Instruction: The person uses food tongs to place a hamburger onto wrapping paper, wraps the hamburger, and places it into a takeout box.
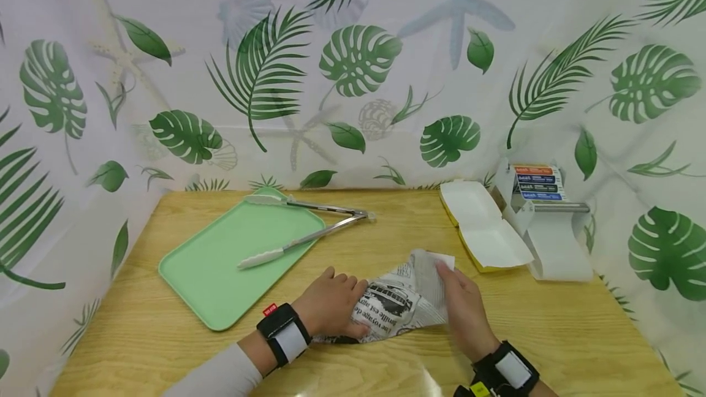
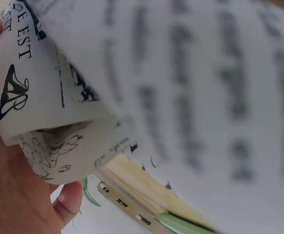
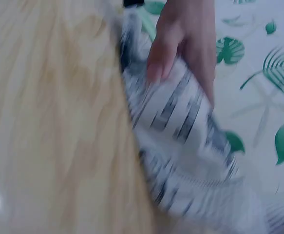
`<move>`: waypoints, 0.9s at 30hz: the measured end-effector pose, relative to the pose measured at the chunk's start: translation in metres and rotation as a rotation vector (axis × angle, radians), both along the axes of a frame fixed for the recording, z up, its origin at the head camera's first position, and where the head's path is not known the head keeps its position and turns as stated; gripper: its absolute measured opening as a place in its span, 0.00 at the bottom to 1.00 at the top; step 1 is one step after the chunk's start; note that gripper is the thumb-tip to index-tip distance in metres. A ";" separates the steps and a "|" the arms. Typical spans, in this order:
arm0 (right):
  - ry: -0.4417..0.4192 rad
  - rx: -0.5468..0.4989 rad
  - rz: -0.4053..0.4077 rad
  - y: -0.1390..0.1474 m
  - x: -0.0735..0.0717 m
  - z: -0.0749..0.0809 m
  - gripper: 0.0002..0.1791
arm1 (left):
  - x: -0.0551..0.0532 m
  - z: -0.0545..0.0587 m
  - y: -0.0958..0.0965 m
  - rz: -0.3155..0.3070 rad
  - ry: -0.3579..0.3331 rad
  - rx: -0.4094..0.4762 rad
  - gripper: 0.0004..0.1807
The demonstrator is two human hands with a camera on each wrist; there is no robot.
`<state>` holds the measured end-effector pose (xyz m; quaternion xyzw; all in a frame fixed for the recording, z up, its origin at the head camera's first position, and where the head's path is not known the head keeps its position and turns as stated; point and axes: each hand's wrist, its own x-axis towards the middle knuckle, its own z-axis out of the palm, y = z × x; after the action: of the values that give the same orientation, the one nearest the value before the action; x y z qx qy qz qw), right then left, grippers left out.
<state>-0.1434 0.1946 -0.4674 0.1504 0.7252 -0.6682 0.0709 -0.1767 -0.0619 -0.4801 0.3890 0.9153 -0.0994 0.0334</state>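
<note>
Both hands work on a sheet of newspaper-print wrapping paper [image 1: 386, 308] at the front of the table, folded into a pointed bundle. My left hand [image 1: 331, 302] lies over its left end, fingers on top and thumb at the near edge, gripping it. At the upper right end, my right hand [image 1: 466, 308] pinches the paper with its thumb on top. In the left wrist view, the paper [image 2: 29, 83] is rolled, with an inner layer showing at its end. The paper [image 3: 180, 126] is blurred in the right wrist view. Anything inside it is hidden.
A green tray [image 1: 215, 274] lies at the left, with spread metal tongs [image 1: 267, 258] across it. An open white-lined yellow box [image 1: 491, 234] stands at the back right, beside a holder with several printed packs [image 1: 537, 184] and a hanging white sheet [image 1: 557, 247]. Leaf-patterned curtain [image 1: 380, 158] surrounds the table.
</note>
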 end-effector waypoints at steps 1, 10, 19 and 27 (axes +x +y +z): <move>0.017 -0.031 0.028 -0.005 0.000 0.004 0.37 | 0.000 0.000 0.001 0.000 0.010 -0.001 0.48; 0.095 0.209 0.228 -0.042 0.006 0.022 0.31 | 0.002 0.005 0.003 0.010 0.022 0.003 0.47; 0.441 0.812 0.582 -0.081 0.020 0.001 0.24 | 0.003 0.004 0.002 -0.005 0.056 0.013 0.41; 0.383 0.795 0.705 -0.076 0.020 -0.007 0.34 | -0.003 -0.011 -0.006 0.086 -0.153 0.171 0.51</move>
<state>-0.1234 0.1183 -0.4741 -0.2097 0.9274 -0.2948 0.0949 -0.1793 -0.0679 -0.4915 0.3574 0.9309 0.0104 0.0741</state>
